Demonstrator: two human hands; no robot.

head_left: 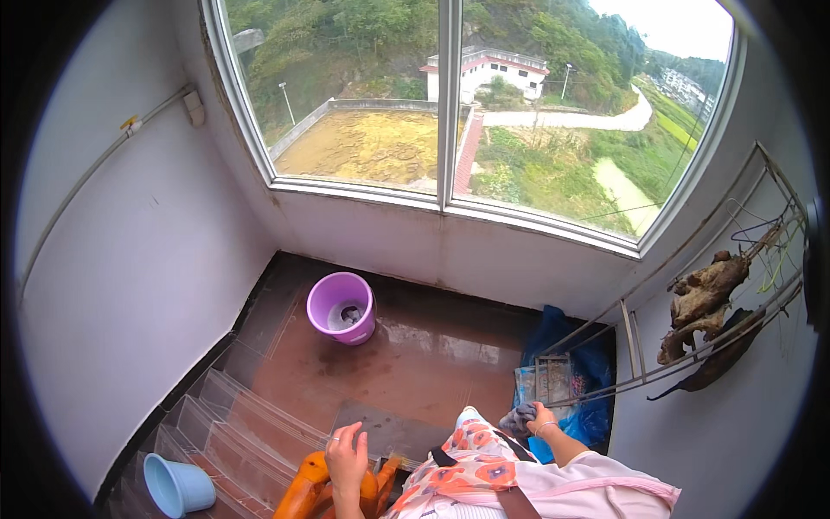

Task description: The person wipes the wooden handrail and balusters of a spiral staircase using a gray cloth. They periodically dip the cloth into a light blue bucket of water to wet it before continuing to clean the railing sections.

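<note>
My right hand (545, 422) grips a crumpled grey cloth (516, 422), held out to the right above the blue plastic sheeting (600, 389). Nothing is in my left hand (347, 454), which wears a ring and has its fingers apart. It is raised beside an orange wooden stair railing (307, 477); whether the palm touches the wood cannot be told. On the landing ahead stands a purple bucket (363, 318) with a little cloudy water and something dark at its bottom.
Tiled stairs (227, 425) descend at the left, where a light blue bucket (188, 490) lies tilted. The tiled floor (402, 370) looks wet. At right, a metal rack (632, 344) leans with hangers and dried meat (707, 298) on it. A large window (447, 202) is ahead.
</note>
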